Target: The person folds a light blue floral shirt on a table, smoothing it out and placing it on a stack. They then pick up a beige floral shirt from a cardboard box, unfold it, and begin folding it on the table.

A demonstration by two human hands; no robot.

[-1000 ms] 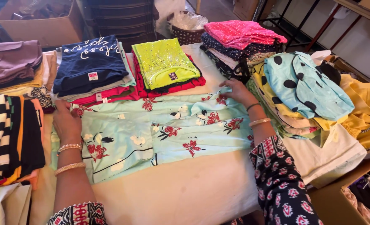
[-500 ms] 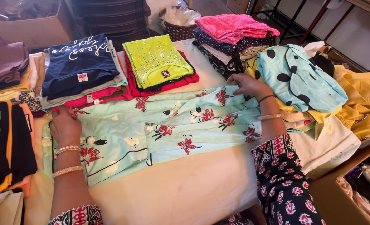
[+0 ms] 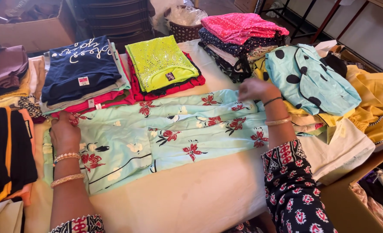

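A light green garment with red flowers lies spread across the cream cloth of the table. My left hand presses flat on its left end, bangles on the wrist. My right hand grips the garment's far right edge, beside a pale blue polka-dot garment. Behind the green garment sit a folded navy top and a folded neon yellow top on a red one.
Striped black and orange clothes are stacked at the left. A pile of pink and dark folded clothes stands at the back. Yellow cloth lies at the right. Cardboard boxes stand at the lower right and back left.
My right hand has moved along the garment's far edge, pulling it out longer and flatter. My left hand has stayed pressed on the left end.
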